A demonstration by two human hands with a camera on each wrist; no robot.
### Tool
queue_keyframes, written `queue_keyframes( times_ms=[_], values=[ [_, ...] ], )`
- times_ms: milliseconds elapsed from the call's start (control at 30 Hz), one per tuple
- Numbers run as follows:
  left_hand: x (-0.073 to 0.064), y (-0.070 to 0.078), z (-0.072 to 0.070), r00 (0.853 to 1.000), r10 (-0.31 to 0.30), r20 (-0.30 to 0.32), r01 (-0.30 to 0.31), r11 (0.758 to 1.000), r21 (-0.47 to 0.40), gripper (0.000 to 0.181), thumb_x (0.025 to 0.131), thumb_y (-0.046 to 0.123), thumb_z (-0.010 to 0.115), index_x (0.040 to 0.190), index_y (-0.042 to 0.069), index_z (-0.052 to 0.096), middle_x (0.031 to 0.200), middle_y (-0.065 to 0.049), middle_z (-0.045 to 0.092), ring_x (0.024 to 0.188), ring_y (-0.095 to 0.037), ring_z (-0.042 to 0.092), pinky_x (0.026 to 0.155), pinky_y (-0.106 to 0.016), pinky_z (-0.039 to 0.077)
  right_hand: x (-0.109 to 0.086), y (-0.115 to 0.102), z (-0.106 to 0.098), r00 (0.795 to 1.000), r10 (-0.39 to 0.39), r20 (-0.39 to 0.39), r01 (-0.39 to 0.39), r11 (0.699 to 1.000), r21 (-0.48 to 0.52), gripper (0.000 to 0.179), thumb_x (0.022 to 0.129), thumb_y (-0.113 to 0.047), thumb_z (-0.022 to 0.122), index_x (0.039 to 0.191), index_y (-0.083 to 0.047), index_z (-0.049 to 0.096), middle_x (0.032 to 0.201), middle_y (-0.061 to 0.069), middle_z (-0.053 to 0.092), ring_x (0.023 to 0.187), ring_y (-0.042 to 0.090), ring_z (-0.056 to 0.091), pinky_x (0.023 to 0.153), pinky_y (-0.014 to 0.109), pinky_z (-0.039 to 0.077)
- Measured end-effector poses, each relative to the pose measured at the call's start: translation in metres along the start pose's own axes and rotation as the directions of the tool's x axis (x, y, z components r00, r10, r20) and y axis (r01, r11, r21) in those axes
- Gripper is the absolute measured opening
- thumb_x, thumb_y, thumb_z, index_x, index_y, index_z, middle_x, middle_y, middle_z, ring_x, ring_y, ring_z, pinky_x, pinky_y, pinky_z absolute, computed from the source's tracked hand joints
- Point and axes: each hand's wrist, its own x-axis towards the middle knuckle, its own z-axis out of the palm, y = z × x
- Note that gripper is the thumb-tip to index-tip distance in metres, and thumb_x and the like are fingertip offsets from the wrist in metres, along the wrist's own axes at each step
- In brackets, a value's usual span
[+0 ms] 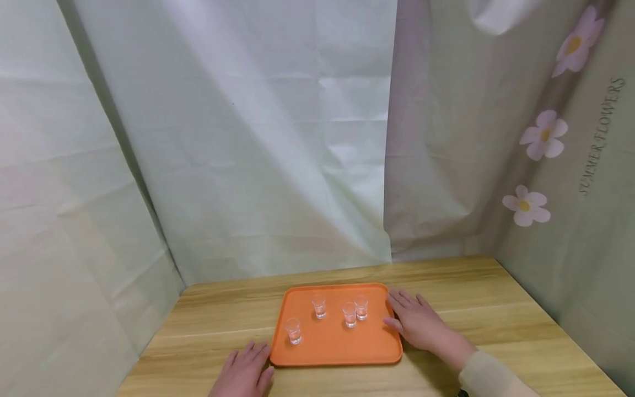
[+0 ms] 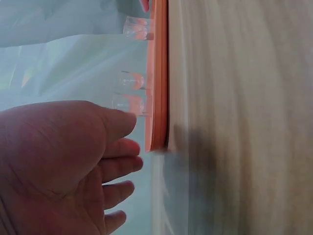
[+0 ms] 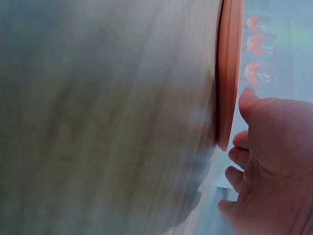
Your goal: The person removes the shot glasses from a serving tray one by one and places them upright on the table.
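Just beside the near left corner of the flat, rectangular orange tray point(image 1: 337, 350), a bare left hand point(image 1: 243, 372), fingers loosely extended, holding nothing. Upright on the tray, left to right: a small, clear, tapered glass point(image 1: 294, 332) near the left edge, a second glass point(image 1: 319, 309) farther back, a third glass point(image 1: 349, 316) and a fourth glass point(image 1: 361, 309) close together right of centre. At the right edge, a bare right hand point(image 1: 416, 321), fingers outstretched, gripping nothing; rim contact unclear for both.
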Motion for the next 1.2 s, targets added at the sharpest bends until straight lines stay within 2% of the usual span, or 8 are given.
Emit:
queue_keyframes(
  times_ms=[133, 200, 367, 467, 700, 767, 1067, 1200],
  values=[
    [0.003, 0.004, -0.007, 0.996, -0.032, -0.083, 0.036, 0.998, 0.042, 0.051, 0.106, 0.027, 0.075, 0.146, -0.004, 0.066, 0.153, -0.023, 0.062, 0.149, -0.053, 0.048, 0.12, -0.078, 0.032, -0.004, -0.007, -0.003, 0.998, 0.039, 0.042, -0.04, 0.999, 0.024, 0.069, 0.114, -0.045, 0.058, 0.159, 0.007, 0.053, 0.168, 0.026, 0.046, 0.155, 0.053, 0.04, 0.122, 0.079, 0.025],
    [0.004, 0.004, -0.009, 0.991, -0.033, -0.129, 0.042, 0.997, 0.065, 0.052, 0.106, 0.027, 0.075, 0.148, -0.003, 0.066, 0.156, -0.023, 0.06, 0.149, -0.052, 0.049, 0.121, -0.076, 0.032, -0.007, -0.006, 0.0, 0.999, 0.04, 0.032, -0.041, 0.999, 0.015, 0.069, 0.114, -0.046, 0.059, 0.159, 0.006, 0.053, 0.168, 0.024, 0.047, 0.156, 0.051, 0.04, 0.123, 0.079, 0.026],
    [0.013, -0.001, -0.011, 0.982, -0.028, -0.185, 0.041, 0.997, 0.068, 0.054, 0.109, 0.026, 0.071, 0.153, -0.003, 0.061, 0.161, -0.025, 0.055, 0.151, -0.053, 0.046, 0.122, -0.076, 0.031, -0.012, -0.012, -0.005, 0.997, 0.037, 0.063, -0.039, 0.999, 0.033, 0.069, 0.113, -0.045, 0.06, 0.159, 0.007, 0.052, 0.169, 0.026, 0.045, 0.156, 0.052, 0.039, 0.122, 0.08, 0.026],
    [0.018, -0.002, -0.01, 0.981, -0.029, -0.193, 0.04, 0.998, 0.056, 0.054, 0.111, 0.026, 0.068, 0.155, -0.003, 0.059, 0.163, -0.026, 0.053, 0.153, -0.053, 0.044, 0.123, -0.076, 0.03, -0.014, -0.019, -0.011, 0.994, 0.045, 0.096, -0.05, 0.998, 0.047, 0.07, 0.113, -0.045, 0.061, 0.159, 0.007, 0.052, 0.169, 0.026, 0.044, 0.156, 0.053, 0.038, 0.122, 0.08, 0.026],
    [0.033, -0.002, -0.007, 0.981, -0.02, -0.194, 0.026, 0.999, 0.028, 0.052, 0.113, 0.025, 0.065, 0.156, -0.004, 0.059, 0.162, -0.026, 0.053, 0.154, -0.054, 0.042, 0.123, -0.078, 0.028, -0.017, -0.01, -0.002, 1.0, 0.0, 0.022, 0.0, 0.999, 0.037, 0.073, 0.112, -0.051, 0.059, 0.156, 0.008, 0.056, 0.165, 0.027, 0.05, 0.151, 0.056, 0.044, 0.117, 0.082, 0.03],
    [0.038, -0.002, -0.006, 0.98, -0.019, -0.198, 0.023, 1.0, 0.016, 0.051, 0.113, 0.024, 0.064, 0.155, -0.004, 0.059, 0.162, -0.027, 0.054, 0.153, -0.054, 0.042, 0.122, -0.079, 0.028, -0.016, -0.009, -0.003, 1.0, -0.004, 0.023, 0.003, 0.999, 0.043, 0.073, 0.112, -0.051, 0.06, 0.156, 0.008, 0.056, 0.164, 0.028, 0.05, 0.151, 0.057, 0.044, 0.117, 0.082, 0.029],
    [0.054, -0.004, -0.003, 0.983, -0.034, -0.182, 0.033, 0.999, -0.005, 0.051, 0.114, 0.024, 0.063, 0.155, -0.005, 0.058, 0.163, -0.027, 0.052, 0.154, -0.055, 0.04, 0.122, -0.08, 0.027, -0.013, -0.018, -0.017, 0.994, 0.02, 0.105, -0.026, 0.998, 0.052, 0.072, 0.112, -0.045, 0.063, 0.159, 0.008, 0.051, 0.167, 0.028, 0.046, 0.155, 0.054, 0.039, 0.121, 0.081, 0.025],
    [0.056, -0.007, 0.003, 0.988, -0.047, -0.149, 0.047, 0.999, -0.003, 0.051, 0.113, 0.024, 0.064, 0.155, -0.004, 0.059, 0.162, -0.028, 0.053, 0.153, -0.057, 0.04, 0.12, -0.082, 0.027, -0.015, -0.018, -0.014, 0.993, -0.001, 0.119, -0.003, 0.999, 0.033, 0.073, 0.112, -0.047, 0.063, 0.158, 0.009, 0.052, 0.166, 0.029, 0.047, 0.153, 0.055, 0.041, 0.117, 0.083, 0.029]
  ],
)
